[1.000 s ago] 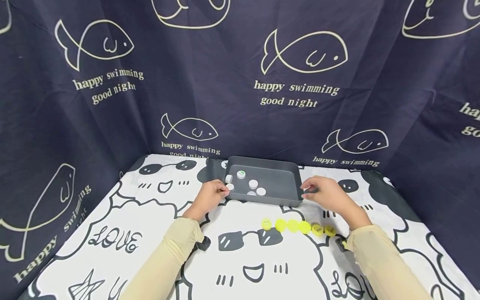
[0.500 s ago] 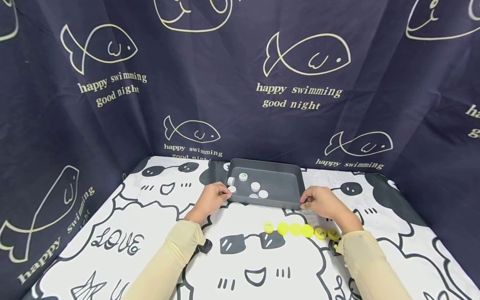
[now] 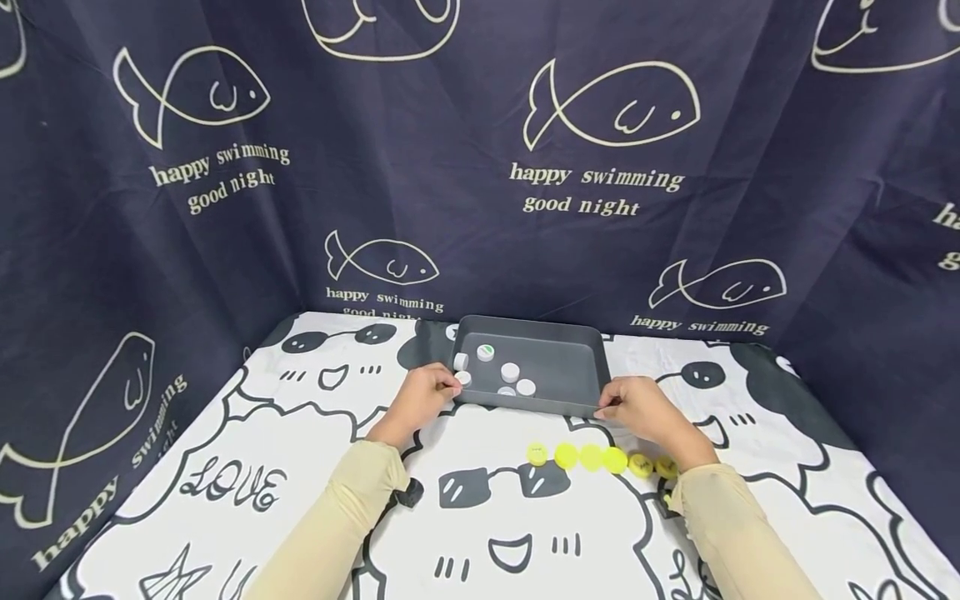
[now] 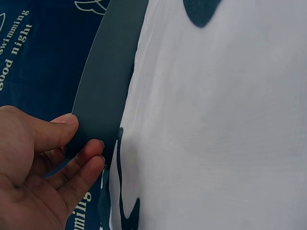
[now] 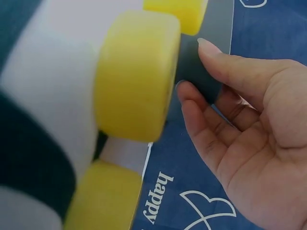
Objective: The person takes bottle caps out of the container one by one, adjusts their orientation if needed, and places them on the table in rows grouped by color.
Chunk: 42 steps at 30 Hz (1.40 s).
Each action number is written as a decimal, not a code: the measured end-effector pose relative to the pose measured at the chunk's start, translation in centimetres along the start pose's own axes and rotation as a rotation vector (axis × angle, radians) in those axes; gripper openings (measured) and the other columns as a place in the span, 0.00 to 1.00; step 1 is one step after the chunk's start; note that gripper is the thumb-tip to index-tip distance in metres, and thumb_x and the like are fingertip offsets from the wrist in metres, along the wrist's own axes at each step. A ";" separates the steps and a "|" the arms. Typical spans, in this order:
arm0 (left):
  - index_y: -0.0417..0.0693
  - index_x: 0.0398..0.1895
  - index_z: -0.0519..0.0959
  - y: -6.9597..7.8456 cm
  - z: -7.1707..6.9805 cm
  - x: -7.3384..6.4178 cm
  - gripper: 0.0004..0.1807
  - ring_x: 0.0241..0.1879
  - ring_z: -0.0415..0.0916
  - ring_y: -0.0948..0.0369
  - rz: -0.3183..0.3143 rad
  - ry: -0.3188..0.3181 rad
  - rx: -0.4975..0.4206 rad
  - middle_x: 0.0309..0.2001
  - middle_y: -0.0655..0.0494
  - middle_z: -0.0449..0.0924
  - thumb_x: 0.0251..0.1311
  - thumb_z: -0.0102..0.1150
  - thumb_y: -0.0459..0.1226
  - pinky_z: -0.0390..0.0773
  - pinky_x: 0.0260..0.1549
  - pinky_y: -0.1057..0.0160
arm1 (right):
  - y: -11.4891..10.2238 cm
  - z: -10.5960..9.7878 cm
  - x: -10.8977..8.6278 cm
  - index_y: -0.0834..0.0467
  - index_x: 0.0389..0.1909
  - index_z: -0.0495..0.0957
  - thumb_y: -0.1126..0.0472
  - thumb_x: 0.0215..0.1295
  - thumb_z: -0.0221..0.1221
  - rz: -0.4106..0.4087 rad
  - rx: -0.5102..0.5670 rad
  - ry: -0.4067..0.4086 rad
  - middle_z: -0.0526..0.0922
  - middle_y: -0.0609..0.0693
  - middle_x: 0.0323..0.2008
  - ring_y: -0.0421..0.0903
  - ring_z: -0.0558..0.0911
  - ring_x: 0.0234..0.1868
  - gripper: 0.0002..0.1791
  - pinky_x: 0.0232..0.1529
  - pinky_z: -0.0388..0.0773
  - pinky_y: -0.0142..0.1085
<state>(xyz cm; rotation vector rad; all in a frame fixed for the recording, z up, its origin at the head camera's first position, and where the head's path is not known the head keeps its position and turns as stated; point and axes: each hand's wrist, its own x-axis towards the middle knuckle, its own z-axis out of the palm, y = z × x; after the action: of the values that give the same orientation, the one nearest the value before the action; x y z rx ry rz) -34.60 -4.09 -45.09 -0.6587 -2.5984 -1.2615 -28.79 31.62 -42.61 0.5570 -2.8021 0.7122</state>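
A dark grey rectangular tray [image 3: 564,365] lies near the back of the table. At its front left corner my left hand [image 3: 420,398] pinches the wall, thumb on the rim and fingers outside, as the left wrist view shows. My right hand [image 3: 648,412] pinches the front right corner the same way; in the right wrist view its thumb [image 5: 213,55] lies over the tray wall [image 5: 204,72]. Several white round discs sit inside the tray, mostly on the left; one white disc [image 3: 486,352] has a green mark on top, and another [image 3: 461,362] stands on edge against the left wall.
A row of several thick yellow discs [image 3: 591,457] lies in front of the tray, its right end beside the right wrist. A white cloth with black cartoon drawings [image 3: 315,467] covers the table. Navy curtains with fish drawings [image 3: 480,200] stand close behind the tray and at both sides.
My right hand has come down and inward from beside the tray's right wall to grip its front right corner. The left hand keeps its place at the left corner.
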 end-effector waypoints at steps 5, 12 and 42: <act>0.41 0.29 0.88 -0.1 0.0 0.1 0.02 0.34 0.76 0.62 -0.001 0.002 0.020 0.34 0.57 0.82 0.58 0.68 0.29 0.77 0.36 0.65 | -0.1 0.0 0.1 0.54 0.21 0.83 0.68 0.53 0.71 0.016 0.001 -0.005 0.80 0.41 0.21 0.37 0.73 0.24 0.08 0.28 0.73 0.33; 0.42 0.30 0.88 0.0 0.0 0.0 0.03 0.34 0.75 0.62 -0.023 -0.012 0.016 0.34 0.58 0.82 0.58 0.67 0.29 0.76 0.35 0.63 | -0.5 -0.4 0.0 0.52 0.22 0.83 0.65 0.57 0.70 0.092 0.001 -0.019 0.82 0.40 0.22 0.38 0.76 0.26 0.08 0.28 0.74 0.33; 0.45 0.44 0.86 6.9 5.7 6.4 0.14 0.42 0.81 0.59 0.148 -0.271 0.314 0.40 0.53 0.85 0.55 0.73 0.37 0.79 0.43 0.63 | -0.4 -0.4 -0.2 0.53 0.20 0.84 0.65 0.57 0.70 0.129 0.013 -0.032 0.81 0.40 0.20 0.40 0.72 0.24 0.09 0.28 0.71 0.35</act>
<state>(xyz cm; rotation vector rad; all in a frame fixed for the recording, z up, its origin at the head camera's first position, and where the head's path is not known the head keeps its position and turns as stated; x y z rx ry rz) -36.90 6.10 -41.63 -0.9941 -2.8093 -0.7415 -28.35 31.52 -42.15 0.3959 -2.8863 0.7535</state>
